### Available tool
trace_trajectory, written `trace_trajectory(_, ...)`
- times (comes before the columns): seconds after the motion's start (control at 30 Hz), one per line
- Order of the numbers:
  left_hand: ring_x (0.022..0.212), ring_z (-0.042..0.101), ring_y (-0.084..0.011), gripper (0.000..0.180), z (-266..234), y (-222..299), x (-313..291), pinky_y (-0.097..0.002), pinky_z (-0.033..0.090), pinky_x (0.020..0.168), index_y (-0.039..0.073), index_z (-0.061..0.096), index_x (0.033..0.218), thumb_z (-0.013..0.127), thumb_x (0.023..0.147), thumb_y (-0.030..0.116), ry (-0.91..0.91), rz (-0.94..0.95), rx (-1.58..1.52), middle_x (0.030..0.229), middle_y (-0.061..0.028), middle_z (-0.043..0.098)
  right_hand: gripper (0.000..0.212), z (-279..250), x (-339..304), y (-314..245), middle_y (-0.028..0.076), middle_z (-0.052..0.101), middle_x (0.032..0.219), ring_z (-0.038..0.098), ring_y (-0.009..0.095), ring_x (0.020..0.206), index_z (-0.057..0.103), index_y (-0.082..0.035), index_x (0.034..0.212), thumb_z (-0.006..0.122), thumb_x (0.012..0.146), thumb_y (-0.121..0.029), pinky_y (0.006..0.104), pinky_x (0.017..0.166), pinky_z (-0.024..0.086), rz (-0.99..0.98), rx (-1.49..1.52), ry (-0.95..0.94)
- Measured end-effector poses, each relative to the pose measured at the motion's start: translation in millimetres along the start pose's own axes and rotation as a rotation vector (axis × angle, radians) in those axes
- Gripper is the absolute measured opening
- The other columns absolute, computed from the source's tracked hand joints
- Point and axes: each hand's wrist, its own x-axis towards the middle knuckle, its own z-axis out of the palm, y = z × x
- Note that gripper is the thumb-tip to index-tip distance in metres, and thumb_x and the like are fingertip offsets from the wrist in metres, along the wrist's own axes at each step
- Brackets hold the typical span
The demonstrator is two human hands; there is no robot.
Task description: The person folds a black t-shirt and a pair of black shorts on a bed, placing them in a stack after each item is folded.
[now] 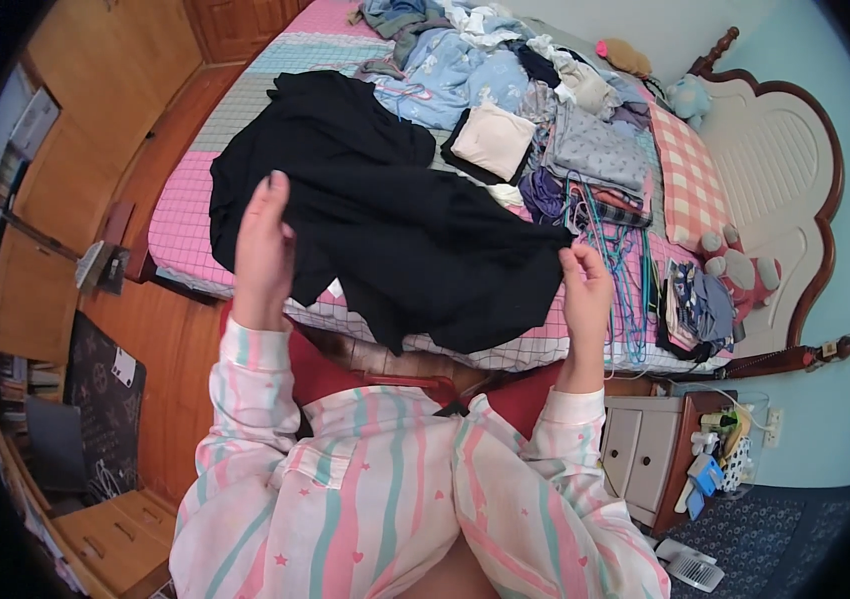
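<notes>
Garment of black cloth (425, 255) stretches left to right across the pink-checked bed (177, 225), its right end pinched, I see, by the right hand (586, 295), the open left hand (265, 255) over its left part.

A head-worn fisheye looks down over the bed (180, 225).

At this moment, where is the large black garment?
In the head view, the large black garment is spread over the near part of the bed, in front of the white cloth, its right end at the right hand.
</notes>
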Motion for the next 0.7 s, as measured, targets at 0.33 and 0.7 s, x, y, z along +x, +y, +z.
trace_trajectory(0.33,0.064,0.039,0.0024,0.023,38,-21,-22,-0.0168,0.03,0.057,0.015,0.065,0.099,0.058,0.106,0.036,0.027,-0.002,0.407,0.078,0.0141,0.049,0.016,9,-12,20,0.005,0.073,0.091,0.067,0.028,0.096,0.075,-0.015,0.096,0.078,0.084,-0.026,0.057,0.108,0.033,-0.1,-0.818,-0.083)
trace_trajectory(0.7,0.064,0.035,0.0004,0.024,75,-25,-35,-0.0204,0.029,0.055,0.007,0.059,0.089,0.058,0.107,0.022,-0.201,0.055,0.489,0.071,0.0111,0.042,0.024,99,-47,-37,0.007,0.057,0.087,0.054,0.029,0.091,0.066,-0.007,0.073,0.084,0.077,-0.023,0.0457,0.09,0.037,-0.466,-0.468,-0.115)
